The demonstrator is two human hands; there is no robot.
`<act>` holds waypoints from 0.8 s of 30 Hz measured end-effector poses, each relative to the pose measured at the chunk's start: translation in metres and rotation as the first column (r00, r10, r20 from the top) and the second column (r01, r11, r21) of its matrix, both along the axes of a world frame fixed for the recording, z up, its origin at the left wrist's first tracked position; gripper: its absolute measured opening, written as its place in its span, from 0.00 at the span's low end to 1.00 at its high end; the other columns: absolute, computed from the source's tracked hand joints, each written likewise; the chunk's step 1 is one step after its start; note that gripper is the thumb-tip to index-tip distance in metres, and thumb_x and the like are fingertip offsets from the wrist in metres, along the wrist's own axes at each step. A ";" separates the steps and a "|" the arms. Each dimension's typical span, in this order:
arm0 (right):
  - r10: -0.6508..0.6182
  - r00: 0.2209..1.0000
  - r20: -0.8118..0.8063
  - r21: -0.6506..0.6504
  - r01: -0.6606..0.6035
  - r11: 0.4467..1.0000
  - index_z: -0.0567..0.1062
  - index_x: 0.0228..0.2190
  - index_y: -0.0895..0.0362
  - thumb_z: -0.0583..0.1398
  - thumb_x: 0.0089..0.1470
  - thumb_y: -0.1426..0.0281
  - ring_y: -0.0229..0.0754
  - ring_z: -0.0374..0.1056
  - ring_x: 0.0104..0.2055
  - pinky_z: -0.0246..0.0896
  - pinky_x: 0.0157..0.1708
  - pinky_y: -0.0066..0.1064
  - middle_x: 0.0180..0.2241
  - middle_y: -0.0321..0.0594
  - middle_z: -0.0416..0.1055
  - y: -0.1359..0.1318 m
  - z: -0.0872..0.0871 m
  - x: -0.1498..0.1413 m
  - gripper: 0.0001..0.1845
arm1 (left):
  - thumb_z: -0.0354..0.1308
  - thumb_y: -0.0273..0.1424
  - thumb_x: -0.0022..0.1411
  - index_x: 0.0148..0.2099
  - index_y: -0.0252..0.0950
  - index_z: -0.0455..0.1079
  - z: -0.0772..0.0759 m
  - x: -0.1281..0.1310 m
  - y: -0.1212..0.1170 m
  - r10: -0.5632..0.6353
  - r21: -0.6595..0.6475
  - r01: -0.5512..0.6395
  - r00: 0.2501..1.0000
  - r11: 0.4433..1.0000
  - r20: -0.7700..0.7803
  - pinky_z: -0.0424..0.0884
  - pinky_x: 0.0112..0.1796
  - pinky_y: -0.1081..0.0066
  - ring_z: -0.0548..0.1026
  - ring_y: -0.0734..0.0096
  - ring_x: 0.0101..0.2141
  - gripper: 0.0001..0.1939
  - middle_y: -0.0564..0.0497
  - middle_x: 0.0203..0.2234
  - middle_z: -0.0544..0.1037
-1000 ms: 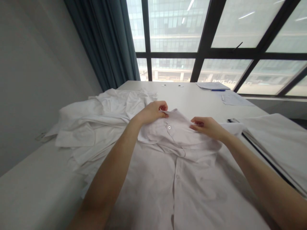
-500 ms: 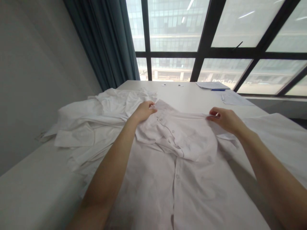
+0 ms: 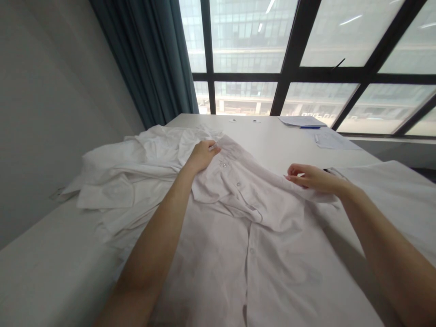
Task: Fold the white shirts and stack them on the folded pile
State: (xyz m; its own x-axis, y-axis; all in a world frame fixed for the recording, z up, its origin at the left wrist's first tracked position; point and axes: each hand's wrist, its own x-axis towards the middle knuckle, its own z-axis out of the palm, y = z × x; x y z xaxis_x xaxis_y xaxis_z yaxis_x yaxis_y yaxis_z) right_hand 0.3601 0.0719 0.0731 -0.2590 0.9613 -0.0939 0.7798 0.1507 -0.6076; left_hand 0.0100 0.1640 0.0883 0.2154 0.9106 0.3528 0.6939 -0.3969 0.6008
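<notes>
A white buttoned garment, which looks like a shirt or lab coat point(image 3: 218, 254), lies on the table with its buttoned front facing up. Its far end is lifted and folded back toward me, with several buttons along the fold. My left hand point(image 3: 203, 156) pinches the upper left corner of this edge. On the other side, my right hand point(image 3: 308, 177) has thumb and fingertips closed on the same edge, lower and farther right. Between the two hands the edge slopes down to the right. The garment's near end runs out of view.
A heap of white clothes point(image 3: 136, 156) covers the left of the table point(image 3: 37, 259). More white cloth point(image 3: 398, 195) lies at the right. Papers point(image 3: 335, 140) and a blue pen point(image 3: 309, 128) rest at the far right, below the windows. A dark curtain point(image 3: 150, 54) hangs behind.
My right hand has moved slightly left and down along the garment's edge, which now slants instead of running level. My left hand has stayed nearly in place, still pinching its corner.
</notes>
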 end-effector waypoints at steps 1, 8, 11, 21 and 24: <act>-0.001 1.000 -0.001 -0.004 0.001 1.000 0.71 0.31 0.53 0.60 0.49 0.47 0.37 0.63 0.24 0.56 0.24 0.29 0.28 0.36 0.71 0.001 -0.004 -0.002 0.21 | 0.55 0.35 0.59 0.35 0.32 0.73 0.001 0.000 0.000 0.004 0.004 -0.004 1.000 1.000 -0.003 0.66 0.42 0.67 0.74 0.61 0.37 0.11 0.47 0.34 0.78; 0.160 0.984 0.082 -0.009 -0.160 0.987 0.75 0.26 0.52 0.61 0.47 0.62 0.40 0.65 0.28 0.58 0.30 0.31 0.26 0.35 0.73 0.006 -0.031 -0.025 0.07 | 0.55 0.35 0.58 0.32 0.34 0.71 -0.005 -0.006 0.001 -0.031 -0.013 0.030 0.998 0.999 -0.050 0.66 0.38 0.68 0.72 0.63 0.34 0.09 0.50 0.29 0.76; 0.180 0.978 0.101 -0.005 -0.181 0.984 0.74 0.24 0.53 0.59 0.48 0.64 0.40 0.65 0.28 0.58 0.30 0.31 0.24 0.35 0.72 0.007 -0.036 -0.031 0.07 | 0.55 0.35 0.57 0.32 0.35 0.70 -0.007 -0.008 0.003 -0.033 -0.036 0.029 0.994 0.999 -0.108 0.66 0.38 0.69 0.72 0.63 0.33 0.09 0.50 0.30 0.77; 0.174 0.975 0.137 -0.017 -0.174 0.985 0.72 0.28 0.53 0.58 0.49 0.61 0.40 0.65 0.29 0.57 0.30 0.31 0.26 0.36 0.71 0.005 -0.039 -0.040 0.08 | 0.58 0.35 0.51 0.25 0.36 0.70 -0.012 -0.022 0.010 -0.089 -0.196 0.041 0.966 0.980 -0.244 0.65 0.34 0.69 0.74 0.60 0.32 0.08 0.50 0.26 0.78; 0.186 0.975 0.122 -0.017 -0.185 0.983 0.71 0.26 0.53 0.57 0.50 0.63 0.41 0.65 0.30 0.57 0.32 0.31 0.26 0.35 0.71 0.005 -0.039 -0.043 0.08 | 0.59 0.35 0.48 0.26 0.36 0.71 -0.015 -0.024 0.012 -0.086 -0.209 0.034 0.966 0.977 -0.244 0.65 0.34 0.69 0.75 0.59 0.33 0.07 0.49 0.28 0.79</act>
State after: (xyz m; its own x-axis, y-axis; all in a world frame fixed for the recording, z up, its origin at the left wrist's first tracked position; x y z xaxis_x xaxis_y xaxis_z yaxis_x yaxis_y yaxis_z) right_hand 0.3176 0.0767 0.0345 -0.4192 0.8969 -0.1411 0.8068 0.2968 -0.5108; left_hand -0.0143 0.1761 0.0732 0.3299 0.9396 0.0911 0.8107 -0.3314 0.4827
